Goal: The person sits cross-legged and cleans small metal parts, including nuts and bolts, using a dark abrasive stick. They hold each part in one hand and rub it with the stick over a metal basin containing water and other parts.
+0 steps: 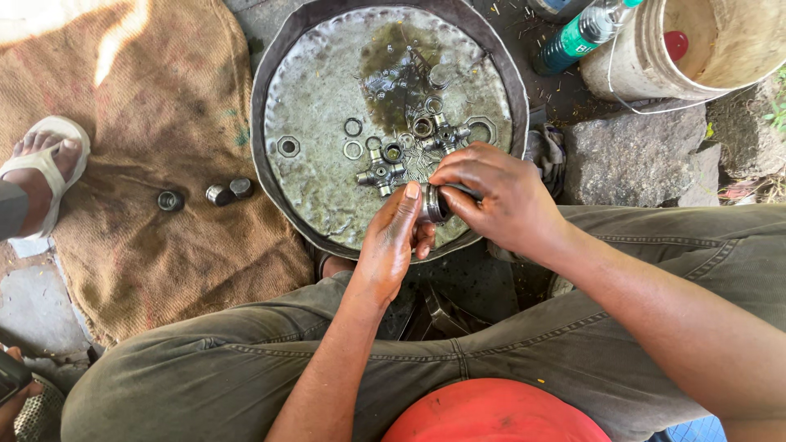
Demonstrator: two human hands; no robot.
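Observation:
Both my hands meet over the near rim of a round metal pan (282, 90). My left hand (391, 241) and my right hand (491, 196) together grip a small round metal bearing cup (435, 205), held between the fingertips. Just beyond them in the pan lies a metal cross-shaped joint piece (381, 173), with rings (353, 127), nuts (287, 146) and more small metal parts in a puddle of dark oily liquid (393, 57).
Three small metal cups (171, 200) lie on a burlap sack (155, 123) to the left. Another person's sandalled foot (45, 168) rests at the sack's left edge. A stone (630, 155), a white bucket (704, 45) and a green bottle (573, 37) stand at the upper right.

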